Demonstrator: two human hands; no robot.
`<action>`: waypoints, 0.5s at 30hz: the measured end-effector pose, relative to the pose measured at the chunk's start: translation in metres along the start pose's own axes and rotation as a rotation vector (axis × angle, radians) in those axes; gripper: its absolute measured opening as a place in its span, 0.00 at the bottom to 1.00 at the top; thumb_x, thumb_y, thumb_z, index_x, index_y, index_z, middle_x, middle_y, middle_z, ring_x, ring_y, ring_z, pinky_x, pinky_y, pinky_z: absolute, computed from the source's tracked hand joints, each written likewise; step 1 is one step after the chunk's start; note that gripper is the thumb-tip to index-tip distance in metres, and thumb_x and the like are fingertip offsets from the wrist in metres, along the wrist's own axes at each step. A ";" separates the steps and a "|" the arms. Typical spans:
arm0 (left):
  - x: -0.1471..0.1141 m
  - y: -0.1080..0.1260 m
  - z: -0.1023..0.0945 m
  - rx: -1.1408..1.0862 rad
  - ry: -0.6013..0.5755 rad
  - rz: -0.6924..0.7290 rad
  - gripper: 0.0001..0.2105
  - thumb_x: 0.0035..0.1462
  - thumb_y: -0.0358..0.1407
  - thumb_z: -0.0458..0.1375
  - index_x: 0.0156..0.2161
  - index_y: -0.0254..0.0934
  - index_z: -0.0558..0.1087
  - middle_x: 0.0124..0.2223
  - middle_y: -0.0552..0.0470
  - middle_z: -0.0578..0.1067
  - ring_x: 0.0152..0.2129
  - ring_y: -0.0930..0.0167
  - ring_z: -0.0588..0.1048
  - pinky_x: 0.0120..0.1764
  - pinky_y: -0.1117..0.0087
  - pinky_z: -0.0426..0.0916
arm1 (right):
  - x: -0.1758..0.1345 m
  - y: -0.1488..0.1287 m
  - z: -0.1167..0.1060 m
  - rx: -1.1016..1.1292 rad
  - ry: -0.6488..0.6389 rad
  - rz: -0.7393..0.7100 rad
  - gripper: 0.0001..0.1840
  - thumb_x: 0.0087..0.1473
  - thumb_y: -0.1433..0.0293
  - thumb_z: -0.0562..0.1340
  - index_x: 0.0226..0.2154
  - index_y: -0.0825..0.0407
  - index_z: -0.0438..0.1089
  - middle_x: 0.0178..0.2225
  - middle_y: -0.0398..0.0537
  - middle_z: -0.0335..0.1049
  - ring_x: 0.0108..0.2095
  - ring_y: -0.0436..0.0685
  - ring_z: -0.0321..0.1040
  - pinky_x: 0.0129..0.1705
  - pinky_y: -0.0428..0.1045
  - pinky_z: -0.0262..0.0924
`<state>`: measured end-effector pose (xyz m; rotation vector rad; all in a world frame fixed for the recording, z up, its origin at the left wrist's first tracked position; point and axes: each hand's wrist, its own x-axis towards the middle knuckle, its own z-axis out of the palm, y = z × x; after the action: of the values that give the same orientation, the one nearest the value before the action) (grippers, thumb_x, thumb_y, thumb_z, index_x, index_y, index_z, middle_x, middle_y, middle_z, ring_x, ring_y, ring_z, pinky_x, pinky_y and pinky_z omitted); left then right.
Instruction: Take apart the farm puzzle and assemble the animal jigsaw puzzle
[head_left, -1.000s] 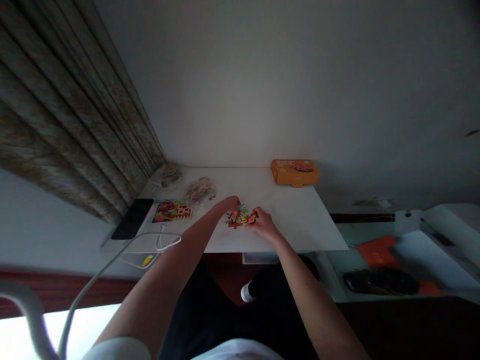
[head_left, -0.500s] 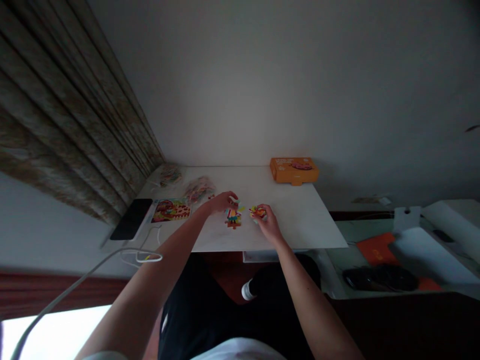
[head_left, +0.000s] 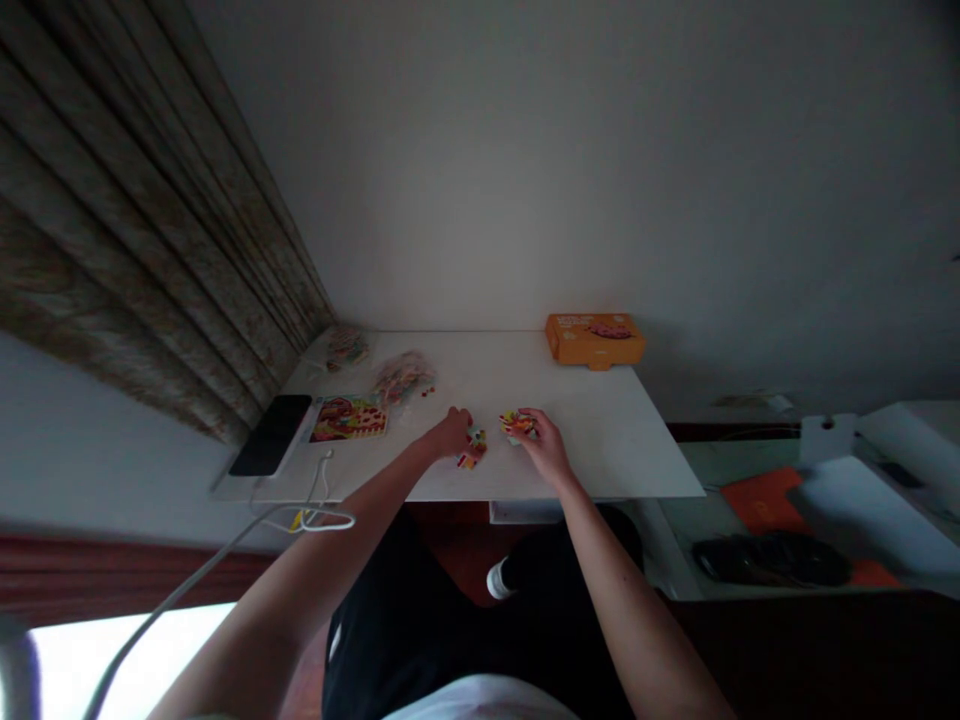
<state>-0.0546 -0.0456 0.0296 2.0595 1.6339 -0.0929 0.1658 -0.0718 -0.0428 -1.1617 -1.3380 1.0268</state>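
You are seated at a white table (head_left: 615,455), with both bare hands over its near half, just left and right of the middle.

Your left hand (head_left: 451,434) is palm down, its fingers bent over a small patch of colourful puzzle pieces (head_left: 471,462) near the front edge. The hand covers part of the patch, which shows red, orange, white and green. You have your fingertips at these pieces, but whether they pinch one or only rest there, I cannot tell.

Your right hand (head_left: 546,445) is partly closed, thumb and fingers curved around a small cluster of joined pieces (head_left: 514,424), mostly yellow and red. The cluster sticks out on the left side of your fingers, well apart from the patch under your left hand.

Beyond your left hand lie a few tiny loose bits (head_left: 428,392), just beside a clear bag of pieces (head_left: 403,376). Another bag (head_left: 346,346) sits at the far left corner. Nearer you, on the left, is a bright picture card (head_left: 349,419), with a black phone (head_left: 271,436) to its left. A pale cable (head_left: 187,580) loops across your left forearm. An orange box (head_left: 596,340) stands at the far right, against the wall (head_left: 480,180).
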 end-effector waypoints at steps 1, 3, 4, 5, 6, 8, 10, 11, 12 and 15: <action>0.001 0.003 -0.001 0.026 -0.025 -0.024 0.37 0.39 0.44 0.76 0.55 0.33 0.71 0.59 0.36 0.72 0.45 0.61 0.79 0.44 0.70 0.72 | 0.000 0.000 0.000 0.008 0.010 -0.002 0.27 0.52 0.50 0.69 0.48 0.47 0.69 0.44 0.52 0.79 0.44 0.61 0.78 0.48 0.57 0.72; 0.002 0.008 -0.004 0.082 -0.085 -0.063 0.38 0.39 0.45 0.76 0.55 0.31 0.71 0.60 0.32 0.70 0.47 0.58 0.79 0.45 0.70 0.72 | 0.000 -0.001 0.000 0.014 0.021 -0.006 0.26 0.52 0.51 0.69 0.47 0.47 0.69 0.44 0.52 0.79 0.44 0.61 0.78 0.48 0.56 0.72; 0.002 0.011 -0.006 0.109 -0.109 -0.073 0.38 0.40 0.45 0.76 0.54 0.30 0.72 0.60 0.31 0.70 0.49 0.57 0.78 0.45 0.70 0.71 | 0.000 -0.001 0.000 0.015 0.024 -0.006 0.25 0.52 0.51 0.69 0.47 0.47 0.69 0.44 0.52 0.79 0.44 0.61 0.78 0.48 0.56 0.72; 0.003 0.013 -0.008 0.132 -0.126 -0.078 0.37 0.40 0.46 0.76 0.54 0.30 0.72 0.60 0.30 0.70 0.50 0.56 0.78 0.46 0.70 0.71 | 0.000 -0.001 0.000 0.012 0.026 -0.005 0.25 0.52 0.51 0.69 0.46 0.48 0.70 0.44 0.52 0.79 0.44 0.61 0.77 0.48 0.56 0.72; 0.002 0.015 -0.010 0.149 -0.136 -0.080 0.36 0.41 0.46 0.76 0.54 0.30 0.73 0.60 0.30 0.71 0.51 0.55 0.77 0.46 0.69 0.71 | 0.000 -0.002 0.000 0.006 0.026 -0.004 0.25 0.52 0.51 0.69 0.46 0.48 0.70 0.44 0.52 0.78 0.44 0.61 0.77 0.48 0.56 0.72; 0.001 0.018 -0.012 0.174 -0.128 -0.093 0.36 0.42 0.47 0.76 0.53 0.31 0.73 0.60 0.29 0.71 0.52 0.53 0.76 0.48 0.66 0.71 | 0.000 -0.002 0.000 -0.014 0.027 -0.002 0.25 0.52 0.51 0.69 0.46 0.48 0.70 0.44 0.52 0.78 0.43 0.60 0.77 0.48 0.56 0.71; -0.001 0.021 -0.013 0.193 -0.104 -0.114 0.35 0.41 0.48 0.76 0.53 0.32 0.73 0.59 0.30 0.71 0.54 0.50 0.75 0.49 0.62 0.71 | 0.001 -0.001 0.000 -0.029 0.031 -0.003 0.25 0.52 0.50 0.68 0.46 0.48 0.70 0.44 0.53 0.78 0.43 0.60 0.77 0.49 0.56 0.71; -0.002 0.021 -0.013 0.194 -0.088 -0.121 0.35 0.41 0.48 0.76 0.53 0.33 0.73 0.59 0.30 0.72 0.55 0.50 0.74 0.50 0.61 0.70 | 0.001 -0.001 0.000 -0.030 0.035 -0.005 0.25 0.53 0.51 0.68 0.46 0.48 0.70 0.44 0.52 0.78 0.43 0.60 0.77 0.49 0.56 0.71; -0.002 0.022 -0.012 0.188 -0.075 -0.126 0.35 0.41 0.48 0.76 0.53 0.33 0.73 0.59 0.30 0.72 0.56 0.50 0.74 0.50 0.60 0.70 | 0.001 0.000 0.000 -0.028 0.042 -0.007 0.25 0.53 0.51 0.68 0.46 0.48 0.70 0.44 0.52 0.78 0.43 0.60 0.77 0.48 0.56 0.71; -0.003 0.019 -0.009 0.093 -0.066 -0.106 0.33 0.43 0.44 0.75 0.53 0.35 0.72 0.57 0.35 0.75 0.54 0.54 0.75 0.48 0.64 0.70 | 0.001 0.002 0.000 -0.010 0.069 -0.016 0.24 0.53 0.52 0.69 0.46 0.48 0.71 0.44 0.52 0.78 0.42 0.60 0.77 0.48 0.56 0.71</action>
<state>-0.0403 -0.0474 0.0455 2.0141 1.7278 -0.2751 0.1661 -0.0707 -0.0442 -1.1820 -1.2977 0.9618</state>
